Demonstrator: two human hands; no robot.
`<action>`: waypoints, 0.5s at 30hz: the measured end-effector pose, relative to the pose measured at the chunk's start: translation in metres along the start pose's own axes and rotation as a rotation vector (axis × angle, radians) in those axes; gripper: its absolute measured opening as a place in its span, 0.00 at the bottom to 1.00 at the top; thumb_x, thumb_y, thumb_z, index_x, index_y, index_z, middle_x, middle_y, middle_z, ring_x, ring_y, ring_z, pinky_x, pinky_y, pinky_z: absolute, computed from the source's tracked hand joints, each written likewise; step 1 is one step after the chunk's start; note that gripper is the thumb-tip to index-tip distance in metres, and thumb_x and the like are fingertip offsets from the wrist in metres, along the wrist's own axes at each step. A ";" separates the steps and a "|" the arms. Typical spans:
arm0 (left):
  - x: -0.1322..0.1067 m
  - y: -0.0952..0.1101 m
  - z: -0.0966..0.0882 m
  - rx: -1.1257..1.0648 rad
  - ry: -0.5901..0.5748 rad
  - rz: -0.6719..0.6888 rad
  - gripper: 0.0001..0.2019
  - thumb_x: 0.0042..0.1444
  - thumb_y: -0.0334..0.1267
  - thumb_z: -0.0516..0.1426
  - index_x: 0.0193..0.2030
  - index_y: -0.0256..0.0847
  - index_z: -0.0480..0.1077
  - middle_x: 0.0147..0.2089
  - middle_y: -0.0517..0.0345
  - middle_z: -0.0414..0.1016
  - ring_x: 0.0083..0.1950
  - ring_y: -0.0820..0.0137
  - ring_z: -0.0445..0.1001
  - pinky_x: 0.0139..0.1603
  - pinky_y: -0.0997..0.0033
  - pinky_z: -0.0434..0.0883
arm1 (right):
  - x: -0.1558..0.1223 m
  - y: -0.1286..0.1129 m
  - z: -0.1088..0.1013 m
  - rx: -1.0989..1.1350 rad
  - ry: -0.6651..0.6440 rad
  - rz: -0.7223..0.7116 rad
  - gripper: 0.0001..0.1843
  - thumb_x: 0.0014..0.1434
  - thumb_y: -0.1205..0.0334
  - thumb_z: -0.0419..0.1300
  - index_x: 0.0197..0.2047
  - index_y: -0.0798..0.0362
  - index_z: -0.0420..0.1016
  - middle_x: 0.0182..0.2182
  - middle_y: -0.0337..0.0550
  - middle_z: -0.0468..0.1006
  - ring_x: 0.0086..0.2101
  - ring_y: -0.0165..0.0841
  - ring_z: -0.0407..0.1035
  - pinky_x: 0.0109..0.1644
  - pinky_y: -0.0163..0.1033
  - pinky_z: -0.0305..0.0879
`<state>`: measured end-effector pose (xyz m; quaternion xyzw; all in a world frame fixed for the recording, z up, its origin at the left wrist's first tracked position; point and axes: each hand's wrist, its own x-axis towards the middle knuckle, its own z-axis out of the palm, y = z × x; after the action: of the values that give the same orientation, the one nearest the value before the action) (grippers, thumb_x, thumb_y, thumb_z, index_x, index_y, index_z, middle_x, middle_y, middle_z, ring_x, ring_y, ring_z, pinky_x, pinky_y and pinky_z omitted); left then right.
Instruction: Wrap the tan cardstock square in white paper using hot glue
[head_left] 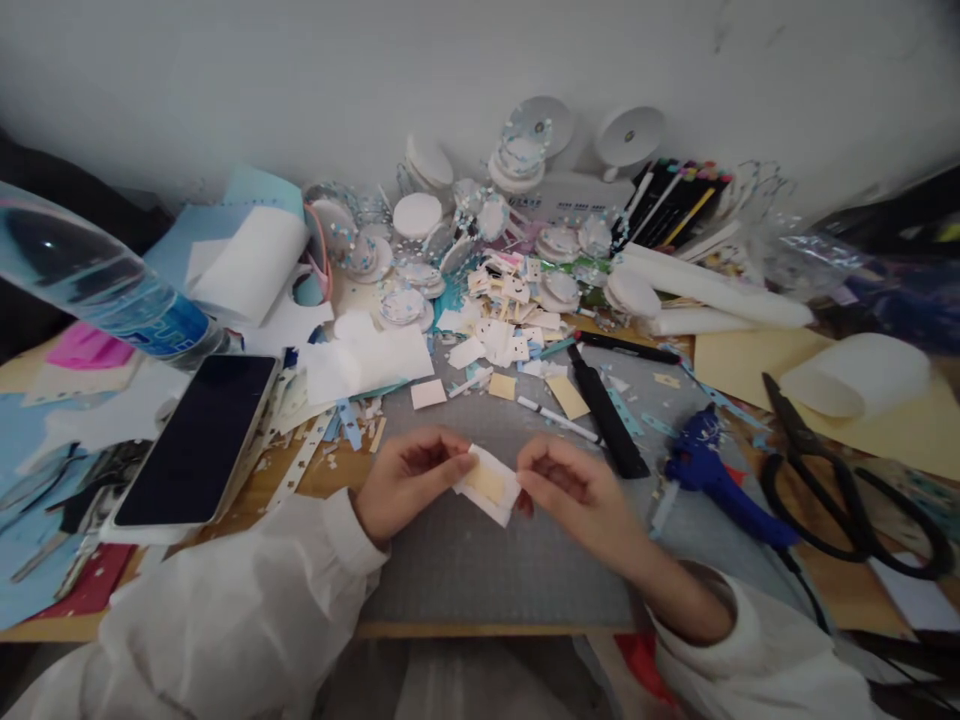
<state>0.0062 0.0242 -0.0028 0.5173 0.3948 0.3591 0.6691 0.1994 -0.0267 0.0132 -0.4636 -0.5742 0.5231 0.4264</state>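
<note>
Over a grey cutting mat both my hands hold one small white paper piece with a tan square on it. My left hand pinches its left edge, fingers curled. My right hand pinches its right edge, fingers also closed. White sleeves cover both arms. The piece hangs just above the mat, tilted toward me.
A phone lies at the left beside a water bottle. A blue glue gun and black scissors lie at the right. A black utility knife, a white pen, paper scraps and white round discs crowd the back.
</note>
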 end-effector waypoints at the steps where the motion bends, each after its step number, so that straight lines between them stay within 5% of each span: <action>1: 0.000 0.000 0.000 -0.003 0.002 -0.005 0.13 0.47 0.44 0.66 0.28 0.36 0.72 0.25 0.61 0.73 0.27 0.75 0.69 0.30 0.76 0.67 | -0.008 -0.006 -0.004 -0.084 0.052 -0.045 0.08 0.61 0.58 0.56 0.32 0.50 0.69 0.24 0.37 0.72 0.25 0.28 0.68 0.28 0.33 0.67; 4: 0.000 -0.001 0.000 -0.011 0.016 -0.016 0.11 0.47 0.43 0.65 0.29 0.36 0.73 0.27 0.60 0.75 0.29 0.74 0.71 0.33 0.74 0.69 | -0.039 -0.022 -0.026 -0.333 0.292 -0.121 0.05 0.62 0.60 0.55 0.34 0.47 0.71 0.29 0.41 0.74 0.30 0.31 0.70 0.32 0.36 0.69; 8: 0.000 -0.002 -0.001 -0.022 0.025 -0.040 0.10 0.50 0.42 0.64 0.32 0.38 0.76 0.30 0.58 0.78 0.31 0.72 0.74 0.35 0.72 0.70 | -0.082 -0.016 -0.074 -0.655 0.719 0.064 0.03 0.59 0.57 0.57 0.36 0.44 0.71 0.34 0.46 0.76 0.37 0.39 0.72 0.42 0.43 0.70; 12: 0.001 -0.004 -0.004 0.051 -0.039 0.007 0.10 0.52 0.41 0.62 0.38 0.38 0.78 0.36 0.53 0.80 0.36 0.69 0.75 0.38 0.70 0.72 | -0.103 0.019 -0.125 -1.184 0.645 0.139 0.19 0.51 0.48 0.58 0.42 0.51 0.68 0.37 0.52 0.74 0.36 0.48 0.72 0.42 0.55 0.69; 15: 0.001 -0.007 -0.006 0.093 -0.112 0.061 0.10 0.53 0.39 0.61 0.39 0.37 0.78 0.39 0.51 0.80 0.37 0.68 0.76 0.38 0.70 0.72 | -0.106 0.038 -0.142 -1.288 0.522 0.141 0.19 0.53 0.50 0.57 0.44 0.52 0.66 0.38 0.55 0.74 0.38 0.48 0.72 0.43 0.51 0.70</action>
<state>0.0021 0.0265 -0.0105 0.5788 0.3573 0.3309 0.6541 0.3627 -0.1002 -0.0121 -0.7709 -0.6172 -0.0235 0.1557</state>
